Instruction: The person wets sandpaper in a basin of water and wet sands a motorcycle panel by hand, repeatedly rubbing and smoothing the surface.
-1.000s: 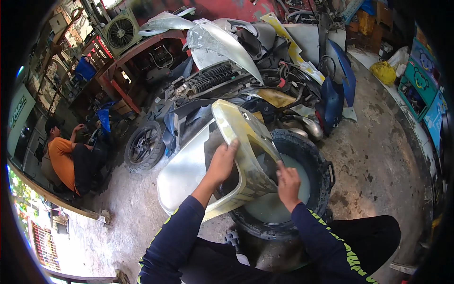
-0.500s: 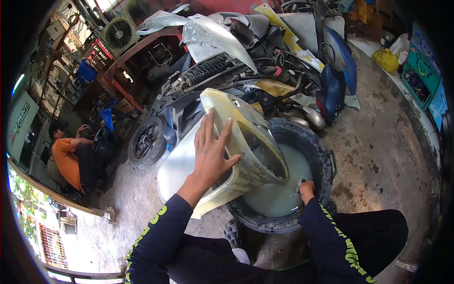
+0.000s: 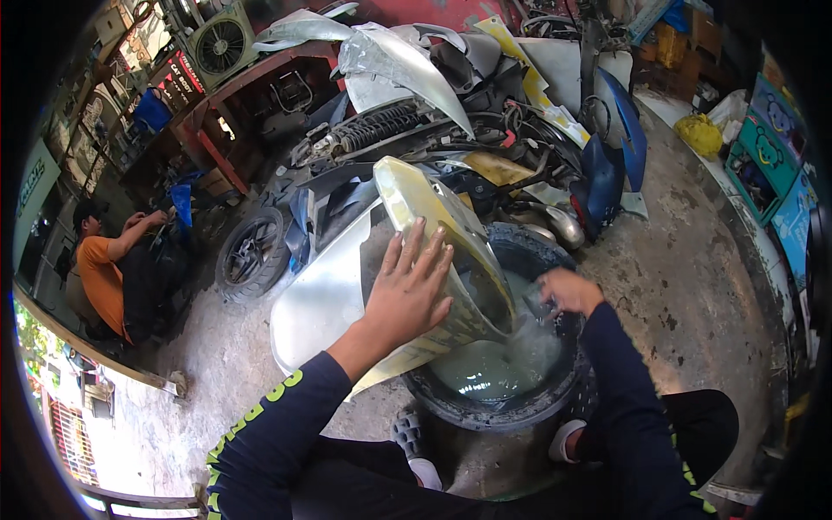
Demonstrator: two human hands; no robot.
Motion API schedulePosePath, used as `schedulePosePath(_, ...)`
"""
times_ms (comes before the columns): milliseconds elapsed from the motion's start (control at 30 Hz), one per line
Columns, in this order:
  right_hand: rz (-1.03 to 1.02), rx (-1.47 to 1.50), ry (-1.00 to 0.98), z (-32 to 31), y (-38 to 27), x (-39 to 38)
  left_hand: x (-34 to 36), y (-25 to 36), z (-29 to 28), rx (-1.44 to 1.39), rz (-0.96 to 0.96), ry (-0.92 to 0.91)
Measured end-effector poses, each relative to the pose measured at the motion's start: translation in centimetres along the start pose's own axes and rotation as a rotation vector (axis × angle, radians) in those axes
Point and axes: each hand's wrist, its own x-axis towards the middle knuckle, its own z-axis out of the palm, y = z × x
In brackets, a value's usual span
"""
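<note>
A motorcycle body panel (image 3: 403,186), pale yellow and white with sanded grey patches and an opening in its side, leans over the near left of a black bucket (image 3: 472,422). My left hand (image 3: 407,282) lies on the panel with its fingers stretched out. Above the bucket's right side, my right hand (image 3: 572,292) is closed around a small greyish thing, blurred and mostly hidden by the fingers. Water streams from it down to the cloudy water (image 3: 485,371) in the bucket. My right hand is apart from the panel.
Behind the bucket lies a heap of motorcycle parts, with a coil spring (image 3: 381,130) and a blue panel (image 3: 622,130). A wheel (image 3: 251,253) stands to the left. A person in an orange shirt (image 3: 104,277) squats farther left. A yellow bag (image 3: 698,134) sits at far right.
My right hand has risen from the bucket's water and moved up, with water now falling from it. My left hand has shifted slightly right and down on the panel, fingers closer together.
</note>
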Motion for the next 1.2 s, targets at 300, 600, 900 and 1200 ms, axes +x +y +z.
schedulePosePath(300, -0.545, -0.756, -0.105, 15.2, -29.2, -8.3, 1.8, -0.4, 0.5, 0.067, 0.014, -0.018)
schedulePosePath(600, -0.947, -0.933, 0.161, 19.8, -33.3, -7.7, 5.7, -5.7, -2.5, 0.122, -0.129, 0.108)
schedulePosePath(900, -0.932, -0.828, 0.155, 18.7, -31.0, -7.4, 2.2, -0.6, 0.4, 0.159, 0.078, 0.04)
schedulePosePath(1200, -1.069, -0.855, 0.182, 18.1, -29.9, -6.9, 1.2, -1.6, 0.3, 0.085, 0.188, -0.026)
